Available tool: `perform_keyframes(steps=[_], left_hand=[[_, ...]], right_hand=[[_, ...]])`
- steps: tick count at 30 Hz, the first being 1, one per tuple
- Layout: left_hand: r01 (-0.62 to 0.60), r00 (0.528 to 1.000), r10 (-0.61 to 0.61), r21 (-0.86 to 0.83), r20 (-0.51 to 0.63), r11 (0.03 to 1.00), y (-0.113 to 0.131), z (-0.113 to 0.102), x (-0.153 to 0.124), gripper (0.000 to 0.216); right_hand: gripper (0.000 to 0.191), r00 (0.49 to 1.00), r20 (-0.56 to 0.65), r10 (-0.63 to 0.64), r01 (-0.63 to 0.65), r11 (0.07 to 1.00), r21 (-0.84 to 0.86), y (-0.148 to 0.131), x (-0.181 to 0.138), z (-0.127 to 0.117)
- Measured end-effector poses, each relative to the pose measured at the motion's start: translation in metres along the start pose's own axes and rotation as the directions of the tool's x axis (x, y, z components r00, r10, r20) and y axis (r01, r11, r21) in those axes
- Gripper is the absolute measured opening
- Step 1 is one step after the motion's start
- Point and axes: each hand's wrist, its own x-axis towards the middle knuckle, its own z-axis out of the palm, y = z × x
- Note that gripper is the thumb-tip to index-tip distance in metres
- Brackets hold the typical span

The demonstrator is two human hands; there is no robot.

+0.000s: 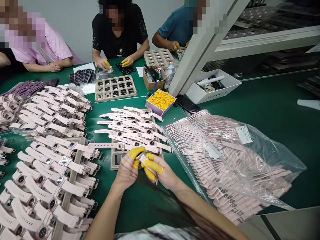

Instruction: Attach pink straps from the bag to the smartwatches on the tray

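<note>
Between left hand (128, 167) and right hand (163, 170), one strap (143, 159).

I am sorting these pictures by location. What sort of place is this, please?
It is probably a watch workshop, judging by rows of pale pink strapped watches, a clear plastic bag of pale pink bands, and a lilac box heaped with yellow finger cots.

At the frame's upper centre, a black T-shirt (131, 30) bears a W on its chest emblem (121, 51); print on the white labels (244, 134) at right is too small to read.
</note>
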Motion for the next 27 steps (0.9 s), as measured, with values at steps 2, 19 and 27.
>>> perform_keyframes(steps=[2,19,27], left_hand=[[-0.001,1.000,0.002,0.033,-0.019,0.999,-0.001,0.003,-0.002,0.040],[0.095,0.987,-0.091,-0.025,0.132,0.995,-0.001,-0.002,-0.001,0.038],[0.101,0.967,-0.188,-0.423,-0.170,0.900,0.013,-0.001,0.012,0.020]], right_hand=[[0.031,1.000,-0.004,-0.001,0.001,0.996,0.084,0.002,0.001,0.002],[0.038,0.997,-0.082,0.011,-0.006,0.998,0.069,-0.002,0.000,-0.003],[0.039,0.999,0.014,0.040,-0.040,0.999,0.022,-0.006,-0.001,-0.003]])
